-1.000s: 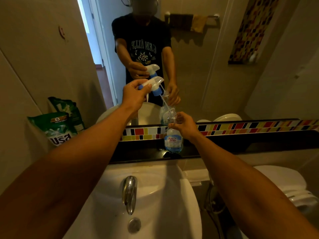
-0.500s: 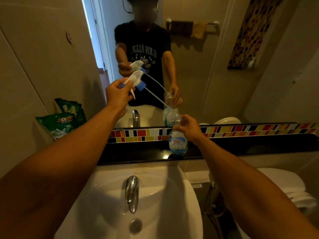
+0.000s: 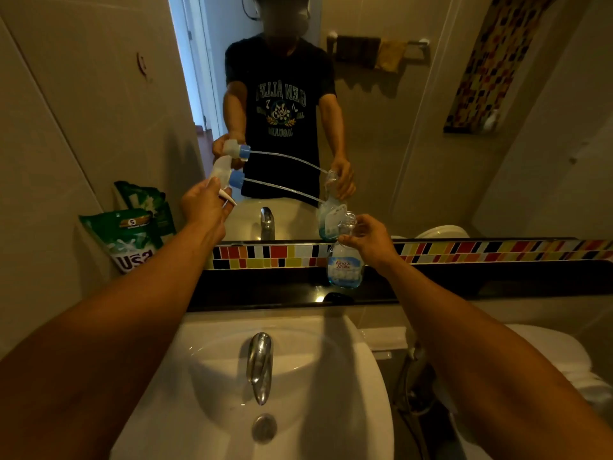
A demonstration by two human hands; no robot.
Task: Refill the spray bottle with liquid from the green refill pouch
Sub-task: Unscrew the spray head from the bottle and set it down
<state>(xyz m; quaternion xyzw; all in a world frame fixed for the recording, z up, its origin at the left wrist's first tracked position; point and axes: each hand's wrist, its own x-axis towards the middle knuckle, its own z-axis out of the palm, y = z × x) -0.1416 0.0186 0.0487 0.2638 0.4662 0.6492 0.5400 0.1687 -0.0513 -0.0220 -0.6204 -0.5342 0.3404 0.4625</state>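
Note:
My left hand (image 3: 204, 205) holds the white spray head (image 3: 223, 175) with its blue collar, lifted up and to the left. Its thin dip tube (image 3: 282, 191) runs down to the right and its end is clear of the bottle's neck. My right hand (image 3: 370, 242) grips the neck of the clear spray bottle (image 3: 345, 265), which stands upright on the black ledge (image 3: 464, 283) with a little blue liquid at its bottom. The bottle's mouth is uncovered. The green refill pouch (image 3: 127, 239) leans against the left wall, to the left of my left arm.
A white sink (image 3: 348, 376) with a chrome tap (image 3: 260, 365) lies below my arms. The mirror (image 3: 414, 127) behind the ledge reflects me and the bottle. A strip of coloured tiles (image 3: 481, 250) runs under it. A white toilet (image 3: 547, 356) sits at lower right.
My left hand has pulled the spray head up and leftward, drawing the dip tube out of the bottle. My right hand keeps the bottle steady on the ledge.

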